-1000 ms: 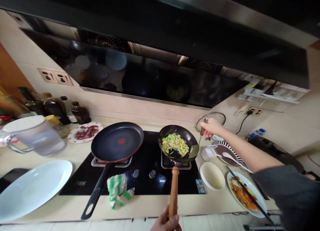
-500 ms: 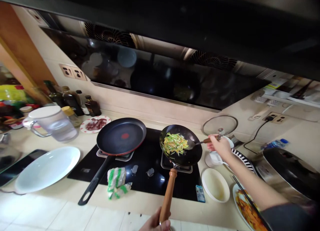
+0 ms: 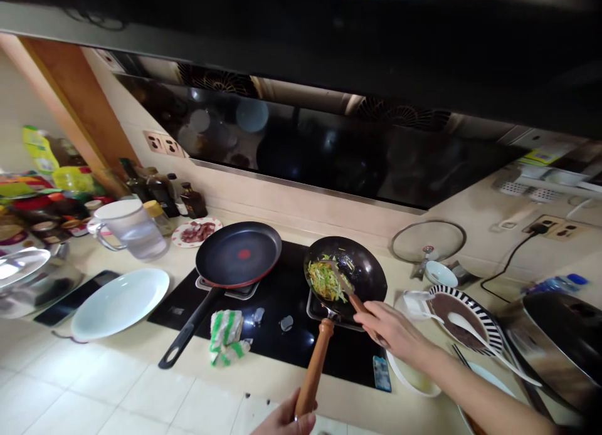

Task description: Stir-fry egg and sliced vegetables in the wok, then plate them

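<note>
My left hand is closed around the end of the long wooden handle of a dark wok, which rests over the right burner. Shredded green and yellow food lies in the wok's left half. My right hand grips a spatula by its wooden handle, and the spatula's blade touches the food. Below my right forearm a white bowl is partly hidden. To the left a flat black frying pan with a red centre dot sits over the other burner.
A black cooktop carries a green-striped cloth at its front edge. On the left stand an oval plate, a water jug and a plate of sliced meat. A glass lid, striped plate and large cooker are right.
My right hand has moved left and toward me, swinging the spatula from the wok's right side onto the food. The food has shifted slightly. My left hand keeps its hold, and the view has shifted.
</note>
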Demonstrator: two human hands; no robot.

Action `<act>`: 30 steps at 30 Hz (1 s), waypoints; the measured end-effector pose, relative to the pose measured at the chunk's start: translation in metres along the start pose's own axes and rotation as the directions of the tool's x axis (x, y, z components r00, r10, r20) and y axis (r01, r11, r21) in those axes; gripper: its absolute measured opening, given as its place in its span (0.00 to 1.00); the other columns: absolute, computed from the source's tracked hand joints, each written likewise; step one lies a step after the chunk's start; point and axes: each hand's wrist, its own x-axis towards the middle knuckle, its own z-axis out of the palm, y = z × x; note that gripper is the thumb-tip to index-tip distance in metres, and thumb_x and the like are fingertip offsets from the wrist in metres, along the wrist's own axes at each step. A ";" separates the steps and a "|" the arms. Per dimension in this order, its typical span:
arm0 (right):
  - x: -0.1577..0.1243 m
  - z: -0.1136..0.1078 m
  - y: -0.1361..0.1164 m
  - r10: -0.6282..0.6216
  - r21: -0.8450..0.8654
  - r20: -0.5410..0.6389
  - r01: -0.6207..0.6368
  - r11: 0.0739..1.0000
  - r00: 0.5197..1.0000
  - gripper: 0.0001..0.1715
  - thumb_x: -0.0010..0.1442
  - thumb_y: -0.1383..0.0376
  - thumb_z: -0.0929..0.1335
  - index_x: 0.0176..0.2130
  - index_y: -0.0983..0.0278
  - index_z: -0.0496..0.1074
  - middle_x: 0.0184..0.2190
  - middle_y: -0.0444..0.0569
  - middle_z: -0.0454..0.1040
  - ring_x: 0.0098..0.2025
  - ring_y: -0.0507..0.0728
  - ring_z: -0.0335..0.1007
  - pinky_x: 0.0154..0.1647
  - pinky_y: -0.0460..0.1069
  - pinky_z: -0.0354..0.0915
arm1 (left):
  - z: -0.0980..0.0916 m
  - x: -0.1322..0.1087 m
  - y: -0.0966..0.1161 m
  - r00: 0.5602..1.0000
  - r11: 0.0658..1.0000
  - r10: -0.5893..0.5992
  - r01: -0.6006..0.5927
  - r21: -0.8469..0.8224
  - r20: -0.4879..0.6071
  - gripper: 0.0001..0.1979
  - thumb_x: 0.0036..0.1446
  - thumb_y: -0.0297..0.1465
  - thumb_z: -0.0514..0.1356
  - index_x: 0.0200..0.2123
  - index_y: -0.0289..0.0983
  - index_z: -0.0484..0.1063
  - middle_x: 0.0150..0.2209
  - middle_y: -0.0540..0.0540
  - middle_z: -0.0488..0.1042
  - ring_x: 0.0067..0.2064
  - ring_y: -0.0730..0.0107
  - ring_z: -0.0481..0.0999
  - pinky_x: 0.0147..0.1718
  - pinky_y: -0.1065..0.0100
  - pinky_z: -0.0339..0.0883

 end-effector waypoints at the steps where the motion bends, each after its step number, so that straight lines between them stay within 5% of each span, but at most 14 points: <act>1: -0.003 -0.014 -0.007 -0.026 0.005 0.068 0.025 1.000 0.997 0.18 0.57 0.76 0.61 0.41 0.60 0.73 0.31 0.47 0.70 0.33 0.54 0.68 0.33 0.47 0.65 | 0.001 -0.001 0.002 1.000 1.000 0.003 -0.003 -0.002 0.013 0.36 0.43 0.52 0.66 0.52 0.40 0.68 0.52 0.42 0.71 0.46 0.59 0.73 0.46 0.63 0.64; 6: 0.019 -0.092 -0.047 0.081 0.130 0.048 -0.087 0.988 0.996 0.15 0.59 0.68 0.63 0.42 0.55 0.74 0.32 0.44 0.75 0.30 0.52 0.70 0.33 0.46 0.65 | 0.003 -0.004 0.006 0.996 0.998 0.030 -0.034 0.044 0.083 0.32 0.46 0.50 0.65 0.50 0.37 0.68 0.45 0.43 0.72 0.37 0.68 0.72 0.38 0.68 0.64; 9: 0.046 -0.094 -0.058 0.184 0.119 0.045 -0.188 0.975 0.982 0.13 0.55 0.68 0.64 0.36 0.55 0.76 0.27 0.41 0.76 0.28 0.53 0.71 0.31 0.46 0.64 | 0.002 -0.002 0.002 0.994 1.000 0.017 -0.019 0.014 0.110 0.33 0.46 0.50 0.65 0.49 0.35 0.67 0.34 0.48 0.71 0.31 0.72 0.70 0.32 0.70 0.61; 12: 0.058 -0.082 -0.039 0.340 0.060 0.058 -0.343 0.937 0.939 0.12 0.53 0.68 0.65 0.32 0.56 0.77 0.26 0.41 0.77 0.28 0.54 0.72 0.31 0.47 0.64 | 0.000 -0.001 -0.003 0.995 0.998 0.040 -0.044 0.037 0.096 0.32 0.47 0.49 0.65 0.49 0.35 0.67 0.29 0.50 0.68 0.29 0.74 0.67 0.29 0.70 0.60; 18: 0.051 -0.092 0.033 0.792 0.287 -0.031 -0.753 0.591 0.610 0.13 0.55 0.62 0.64 0.25 0.63 0.74 0.16 0.48 0.73 0.18 0.56 0.70 0.21 0.49 0.66 | 0.000 -0.003 -0.002 0.994 0.999 0.021 -0.025 0.034 0.106 0.32 0.48 0.48 0.65 0.51 0.36 0.66 0.36 0.47 0.71 0.31 0.72 0.69 0.33 0.68 0.62; 21: 0.052 -0.076 0.039 0.845 0.386 -0.038 -0.772 0.505 0.534 0.17 0.59 0.61 0.60 0.28 0.66 0.73 0.17 0.51 0.74 0.18 0.56 0.71 0.20 0.49 0.68 | 0.001 -0.002 -0.003 0.996 0.999 0.024 -0.026 0.020 0.090 0.33 0.46 0.49 0.65 0.52 0.37 0.65 0.48 0.42 0.69 0.33 0.72 0.70 0.35 0.67 0.63; 24: 0.053 -0.064 0.031 0.823 0.466 -0.031 -0.720 0.514 0.567 0.14 0.58 0.63 0.62 0.38 0.64 0.74 0.23 0.48 0.77 0.24 0.55 0.75 0.25 0.46 0.70 | 0.001 0.000 -0.004 0.996 0.998 0.034 -0.038 0.045 0.080 0.36 0.44 0.49 0.66 0.52 0.37 0.64 0.51 0.41 0.68 0.35 0.70 0.71 0.37 0.66 0.63; 27: 0.049 -0.070 0.037 0.769 0.381 -0.064 -0.696 0.608 0.636 0.11 0.53 0.65 0.66 0.37 0.62 0.76 0.19 0.44 0.75 0.25 0.54 0.74 0.28 0.46 0.68 | 0.000 0.003 -0.004 0.994 0.994 0.004 -0.016 0.108 0.112 0.37 0.42 0.49 0.67 0.52 0.36 0.63 0.43 0.44 0.71 0.36 0.68 0.71 0.38 0.65 0.63; 30: 0.044 -0.073 0.058 0.789 0.347 -0.091 -0.723 0.598 0.608 0.09 0.52 0.66 0.67 0.34 0.64 0.76 0.15 0.45 0.72 0.21 0.55 0.71 0.25 0.47 0.66 | -0.002 0.003 -0.002 0.993 0.989 -0.023 0.005 0.147 0.117 0.36 0.41 0.48 0.68 0.51 0.37 0.63 0.39 0.48 0.71 0.39 0.65 0.71 0.42 0.64 0.63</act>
